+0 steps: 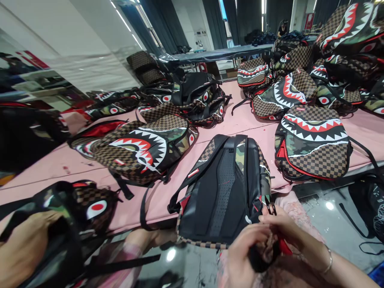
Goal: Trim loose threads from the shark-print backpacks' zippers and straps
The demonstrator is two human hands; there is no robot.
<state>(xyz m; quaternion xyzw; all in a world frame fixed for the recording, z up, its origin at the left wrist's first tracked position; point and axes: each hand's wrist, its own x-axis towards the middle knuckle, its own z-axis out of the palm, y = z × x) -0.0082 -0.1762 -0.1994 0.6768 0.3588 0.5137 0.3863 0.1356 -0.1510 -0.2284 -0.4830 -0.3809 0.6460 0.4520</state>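
Observation:
A black backpack (223,192) with a checkered edge lies on the pink-covered table, its padded back and shoulder straps facing up. My left hand (246,250) is closed around a black strap (259,260) at the pack's near right corner; red fabric shows beside it. Close by on the right, my right hand (283,224), with a bracelet on its wrist, grips small dark thread snips (270,207). Their two prongs point up, next to the pack's side. My fingers partly hide the strap and the fabric between my hands.
Checkered shark-mouth backpacks lie left (144,146) and right (315,142) on the pink table (237,104), with several more piled behind. At lower left, another person's hand (30,244) holds a backpack (90,204). Black straps hang over the table's front edge.

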